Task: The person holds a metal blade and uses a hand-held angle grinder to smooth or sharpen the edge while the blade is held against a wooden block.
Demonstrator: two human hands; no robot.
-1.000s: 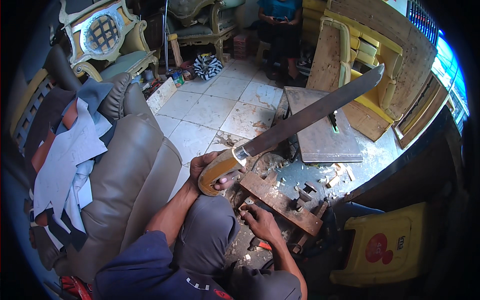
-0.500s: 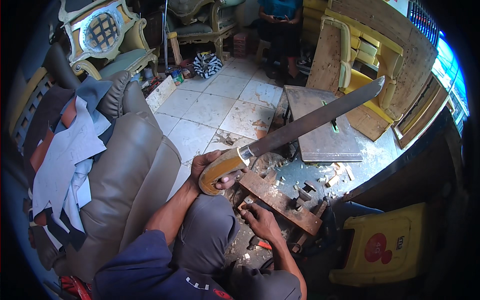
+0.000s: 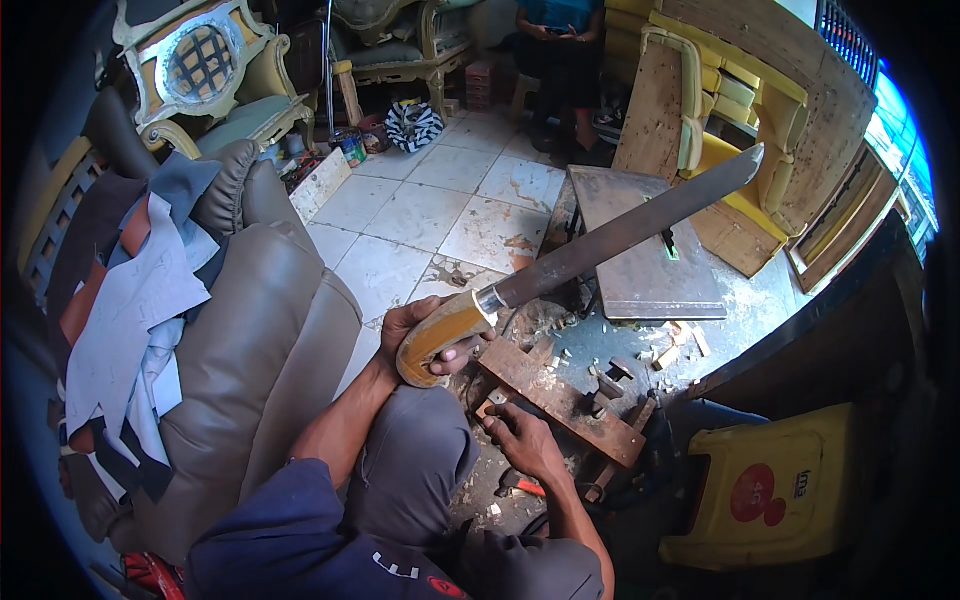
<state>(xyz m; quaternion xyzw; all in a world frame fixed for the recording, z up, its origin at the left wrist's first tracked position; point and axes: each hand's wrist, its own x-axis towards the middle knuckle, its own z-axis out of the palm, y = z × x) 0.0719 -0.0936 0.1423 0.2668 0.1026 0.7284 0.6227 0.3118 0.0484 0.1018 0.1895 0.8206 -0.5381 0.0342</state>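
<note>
Left hand (image 3: 405, 325) gripped the handle (image 3: 440, 338), perhaps not yet smoothed, blade (image 3: 620, 235) seemingly fitted; right hand (image 3: 527, 440) half curled, hold unclear.

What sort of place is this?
Probably a furniture or upholstery workshop: a carved chair shows bare crossed straps in its back, a yellow-padded furniture piece has raw boards exposed, and wood scraps litter the floor.
</note>
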